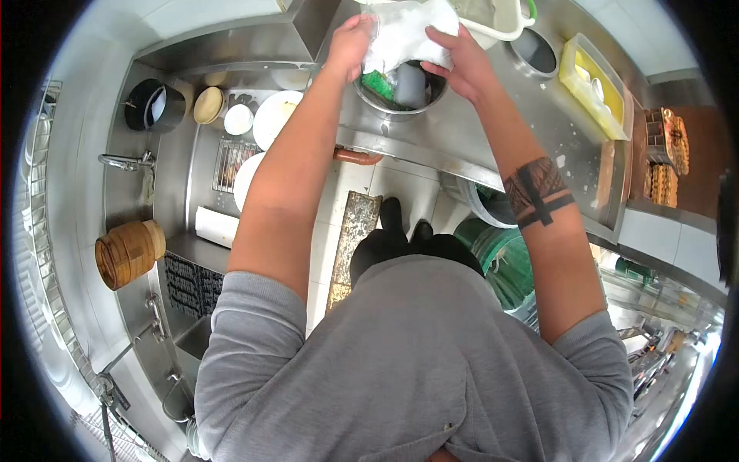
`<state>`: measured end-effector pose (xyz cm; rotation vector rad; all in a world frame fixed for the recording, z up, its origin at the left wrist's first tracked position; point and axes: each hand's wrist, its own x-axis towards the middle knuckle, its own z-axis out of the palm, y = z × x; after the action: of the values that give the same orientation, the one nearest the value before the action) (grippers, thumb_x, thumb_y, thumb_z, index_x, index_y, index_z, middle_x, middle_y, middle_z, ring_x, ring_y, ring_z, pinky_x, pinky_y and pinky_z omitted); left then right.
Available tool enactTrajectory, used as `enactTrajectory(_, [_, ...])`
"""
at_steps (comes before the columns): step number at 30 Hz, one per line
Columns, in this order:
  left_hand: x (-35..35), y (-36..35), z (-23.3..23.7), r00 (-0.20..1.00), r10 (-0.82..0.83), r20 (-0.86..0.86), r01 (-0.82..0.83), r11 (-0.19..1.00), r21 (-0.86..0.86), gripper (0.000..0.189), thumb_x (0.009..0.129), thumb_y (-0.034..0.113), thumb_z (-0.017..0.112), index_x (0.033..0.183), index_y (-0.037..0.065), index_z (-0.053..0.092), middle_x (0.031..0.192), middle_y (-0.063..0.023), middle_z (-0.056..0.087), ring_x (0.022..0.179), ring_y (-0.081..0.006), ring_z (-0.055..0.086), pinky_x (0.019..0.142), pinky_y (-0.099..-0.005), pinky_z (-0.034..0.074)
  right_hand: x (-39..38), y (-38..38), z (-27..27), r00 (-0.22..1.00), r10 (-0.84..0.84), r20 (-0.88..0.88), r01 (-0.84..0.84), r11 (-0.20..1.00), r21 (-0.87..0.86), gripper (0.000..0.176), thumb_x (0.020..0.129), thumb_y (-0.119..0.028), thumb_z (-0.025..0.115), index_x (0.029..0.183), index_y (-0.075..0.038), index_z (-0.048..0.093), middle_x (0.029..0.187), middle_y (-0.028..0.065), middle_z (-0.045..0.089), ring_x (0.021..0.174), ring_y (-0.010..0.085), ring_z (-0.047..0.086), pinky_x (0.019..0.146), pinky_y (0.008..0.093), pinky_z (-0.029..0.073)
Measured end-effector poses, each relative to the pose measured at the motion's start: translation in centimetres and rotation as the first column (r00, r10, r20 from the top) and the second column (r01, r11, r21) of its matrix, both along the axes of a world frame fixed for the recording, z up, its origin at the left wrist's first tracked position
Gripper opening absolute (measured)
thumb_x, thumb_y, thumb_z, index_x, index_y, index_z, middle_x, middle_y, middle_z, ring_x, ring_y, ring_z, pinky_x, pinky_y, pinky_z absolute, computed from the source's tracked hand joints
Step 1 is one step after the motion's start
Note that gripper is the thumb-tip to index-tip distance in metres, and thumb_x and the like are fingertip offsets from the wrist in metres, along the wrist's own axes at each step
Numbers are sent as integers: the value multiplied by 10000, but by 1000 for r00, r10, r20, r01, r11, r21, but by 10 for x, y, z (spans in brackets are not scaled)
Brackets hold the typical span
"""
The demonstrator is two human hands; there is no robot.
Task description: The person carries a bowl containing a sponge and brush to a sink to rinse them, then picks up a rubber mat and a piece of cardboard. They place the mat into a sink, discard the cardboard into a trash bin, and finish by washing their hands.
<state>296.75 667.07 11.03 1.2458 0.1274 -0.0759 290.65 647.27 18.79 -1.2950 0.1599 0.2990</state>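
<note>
Up at the top of the view, a clear plastic bag (408, 35) with something white inside is stretched between both hands. My left hand (352, 48) is closed on its left side. On the opposite side, my right hand (463, 63) grips the bag with the thumb over the front and the fingers partly behind it. Just below the bag, a round metal bowl (396, 115) sits on the steel counter. Inside it lie a green scouring pad (379, 86) and a dark grey piece (410, 86) whose kind I cannot make out. The bag covers the bowl's far part.
The steel counter (462, 127) runs under the bowl. A yellowish tub (589, 88) and a round metal pan (533, 54) stand to the right. In the sink at left are white plates (275, 115) and a wire rack (228, 165). A green bin (504, 266) stands below the counter.
</note>
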Motion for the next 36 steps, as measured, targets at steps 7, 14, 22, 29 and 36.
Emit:
enactTrajectory(7, [11,-10,-3,987,-138,81,139,990,-6,497,1025,343,557,1387,18,460,1275,-131,594,1152,-205,581,978,-347,479,7,4,-5,998,-36,-60,40,997,67,451,925,-255,715,1313,-188,495,1221,1,603,1108,155,582,860,375,521])
enactTrajectory(14, [-15,-47,36,979,-133,154,66,924,377,624,1014,381,583,1462,-8,390,1297,-171,596,1059,-206,610,884,-319,508,13,-7,-21,1000,20,8,-21,975,223,493,934,-209,666,1383,-176,463,1191,23,634,1027,175,648,732,417,565])
enactTrajectory(22, [-20,-56,19,993,-2,116,-47,906,420,465,998,257,617,1352,-12,481,1146,-153,633,881,-157,591,681,-296,510,18,-16,-35,992,105,-66,-92,980,178,455,913,-218,729,1300,-161,496,1178,30,618,1061,178,602,795,359,536])
enactTrajectory(29, [-24,-62,24,967,96,235,-215,801,558,350,989,145,574,1280,-37,509,1127,-151,642,1012,-210,608,864,-338,508,34,-23,-40,975,193,-109,-173,969,174,462,900,-192,733,1291,-149,491,1158,51,627,1020,190,617,751,352,540])
enactTrajectory(36, [-30,-75,22,960,188,209,-268,838,475,354,982,116,563,1298,-29,499,1142,-148,639,1007,-212,618,844,-339,519,45,-28,-46,954,292,-74,-282,952,116,433,902,-185,721,1273,-145,500,1138,48,632,1000,192,619,711,354,534])
